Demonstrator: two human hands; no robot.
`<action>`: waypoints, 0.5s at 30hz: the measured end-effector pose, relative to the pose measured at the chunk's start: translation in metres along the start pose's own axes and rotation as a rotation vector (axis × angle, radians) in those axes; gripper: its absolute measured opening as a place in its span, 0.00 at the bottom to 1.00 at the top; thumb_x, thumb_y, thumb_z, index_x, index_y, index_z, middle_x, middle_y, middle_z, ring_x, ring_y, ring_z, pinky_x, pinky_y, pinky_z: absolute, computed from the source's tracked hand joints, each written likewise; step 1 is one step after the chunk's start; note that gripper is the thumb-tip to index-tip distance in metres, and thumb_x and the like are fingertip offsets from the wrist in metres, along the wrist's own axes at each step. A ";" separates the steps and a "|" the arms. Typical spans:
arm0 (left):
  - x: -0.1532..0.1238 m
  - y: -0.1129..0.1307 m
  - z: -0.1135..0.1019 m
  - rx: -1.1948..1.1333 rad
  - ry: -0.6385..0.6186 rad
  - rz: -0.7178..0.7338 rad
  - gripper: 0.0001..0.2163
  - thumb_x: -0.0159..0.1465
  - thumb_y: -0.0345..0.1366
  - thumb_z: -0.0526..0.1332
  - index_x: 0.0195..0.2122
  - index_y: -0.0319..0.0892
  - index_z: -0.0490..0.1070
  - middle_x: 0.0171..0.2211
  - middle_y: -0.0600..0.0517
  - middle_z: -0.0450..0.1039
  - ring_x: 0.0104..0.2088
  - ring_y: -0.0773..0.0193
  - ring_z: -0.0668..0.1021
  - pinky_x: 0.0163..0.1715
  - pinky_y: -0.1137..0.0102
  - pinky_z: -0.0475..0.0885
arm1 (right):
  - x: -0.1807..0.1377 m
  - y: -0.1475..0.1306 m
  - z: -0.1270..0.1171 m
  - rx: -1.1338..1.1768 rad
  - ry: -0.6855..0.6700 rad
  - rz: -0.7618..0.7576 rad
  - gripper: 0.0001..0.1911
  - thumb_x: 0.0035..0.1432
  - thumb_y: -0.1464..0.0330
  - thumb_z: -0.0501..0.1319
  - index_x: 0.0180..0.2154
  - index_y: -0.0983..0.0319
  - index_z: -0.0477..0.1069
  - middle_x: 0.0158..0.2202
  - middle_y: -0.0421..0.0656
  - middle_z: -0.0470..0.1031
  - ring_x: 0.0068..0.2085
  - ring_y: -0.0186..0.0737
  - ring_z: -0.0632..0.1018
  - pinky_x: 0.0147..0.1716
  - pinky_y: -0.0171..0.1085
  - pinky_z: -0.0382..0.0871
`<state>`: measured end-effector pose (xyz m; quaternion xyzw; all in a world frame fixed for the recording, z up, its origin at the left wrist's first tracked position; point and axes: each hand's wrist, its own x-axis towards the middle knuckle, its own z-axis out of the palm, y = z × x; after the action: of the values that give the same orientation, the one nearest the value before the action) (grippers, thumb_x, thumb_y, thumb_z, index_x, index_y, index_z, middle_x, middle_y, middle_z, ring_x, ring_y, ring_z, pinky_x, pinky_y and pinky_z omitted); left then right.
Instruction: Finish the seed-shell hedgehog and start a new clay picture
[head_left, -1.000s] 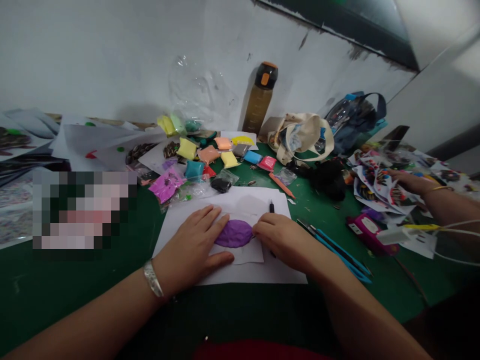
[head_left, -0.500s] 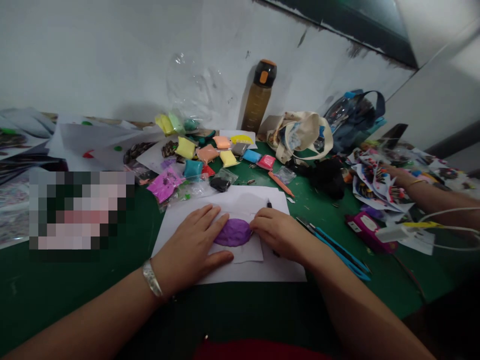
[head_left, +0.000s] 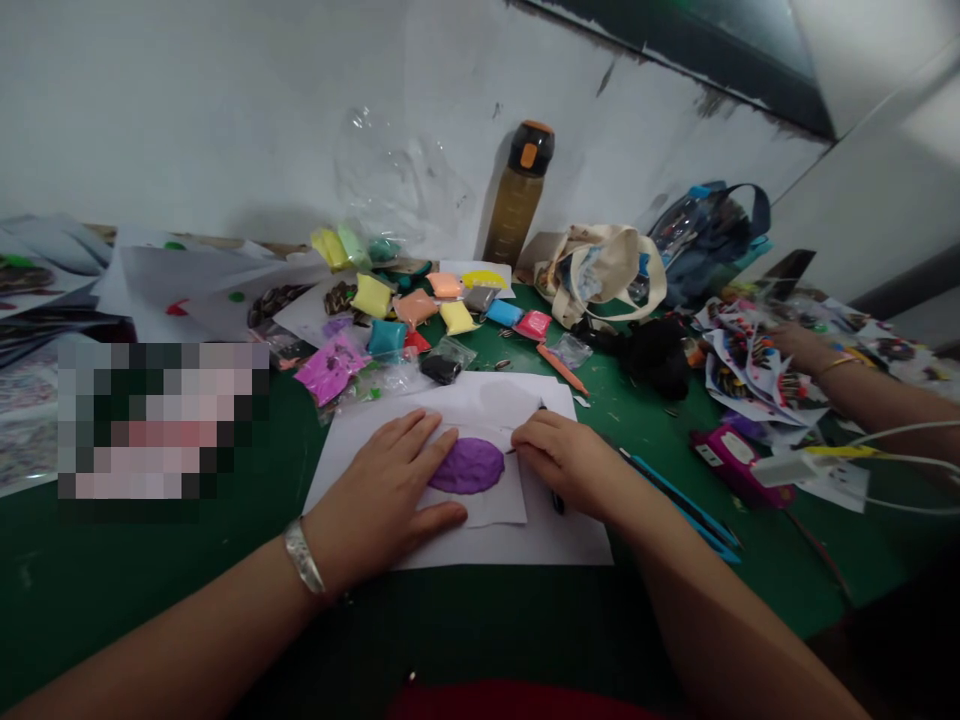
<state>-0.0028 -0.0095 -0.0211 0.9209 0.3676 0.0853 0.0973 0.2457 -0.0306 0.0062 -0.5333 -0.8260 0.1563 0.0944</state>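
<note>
A flattened purple clay patch lies on a small white paper, which rests on a larger white sheet on the green table. My left hand lies flat with fingers stretched out, pressing the paper and touching the clay's left edge. My right hand is curled closed at the clay's upper right edge, pinching something I cannot make out. A black pen lies under that hand.
Several coloured clay packets are scattered behind the paper. A brown bottle stands at the wall, beside a cloth bag. Blue scissors lie to the right. Another person's arm rests over printed sheets at far right.
My right hand has shifted slightly up and right along the clay's edge. My left hand has stayed put. The other person's arm has drawn back a little.
</note>
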 end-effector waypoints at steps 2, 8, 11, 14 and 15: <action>-0.001 0.000 0.000 -0.010 0.009 -0.003 0.34 0.60 0.57 0.56 0.61 0.40 0.59 0.63 0.41 0.57 0.63 0.46 0.58 0.60 0.52 0.56 | 0.000 -0.004 0.004 -0.063 0.024 0.046 0.11 0.65 0.71 0.51 0.40 0.61 0.72 0.36 0.44 0.71 0.38 0.37 0.71 0.36 0.34 0.60; -0.001 -0.001 0.001 -0.022 0.012 -0.003 0.34 0.60 0.57 0.56 0.61 0.39 0.60 0.63 0.39 0.57 0.62 0.45 0.59 0.60 0.52 0.56 | 0.002 -0.019 0.018 -0.194 0.052 0.065 0.08 0.61 0.71 0.53 0.32 0.62 0.70 0.30 0.41 0.70 0.33 0.36 0.69 0.31 0.35 0.55; -0.001 0.000 0.001 -0.016 0.005 -0.004 0.34 0.60 0.57 0.56 0.61 0.39 0.60 0.63 0.39 0.56 0.63 0.45 0.59 0.61 0.52 0.55 | 0.002 -0.019 0.018 -0.185 0.062 0.110 0.07 0.60 0.71 0.54 0.30 0.61 0.68 0.29 0.40 0.70 0.31 0.35 0.69 0.29 0.34 0.54; -0.001 -0.001 0.001 -0.020 0.011 -0.008 0.34 0.60 0.57 0.56 0.61 0.40 0.60 0.63 0.40 0.57 0.63 0.45 0.59 0.61 0.52 0.55 | 0.002 -0.018 0.016 -0.197 0.061 0.174 0.08 0.60 0.69 0.54 0.28 0.61 0.67 0.28 0.40 0.70 0.30 0.35 0.70 0.28 0.35 0.52; -0.001 -0.001 0.001 -0.023 0.018 -0.006 0.34 0.60 0.57 0.56 0.61 0.40 0.60 0.63 0.41 0.57 0.63 0.45 0.59 0.60 0.52 0.56 | 0.002 -0.017 0.016 -0.207 0.064 0.188 0.09 0.60 0.69 0.54 0.28 0.61 0.67 0.28 0.40 0.71 0.30 0.35 0.70 0.28 0.35 0.52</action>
<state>-0.0038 -0.0099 -0.0224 0.9178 0.3703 0.0976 0.1048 0.2252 -0.0381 -0.0022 -0.6198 -0.7808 0.0613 0.0499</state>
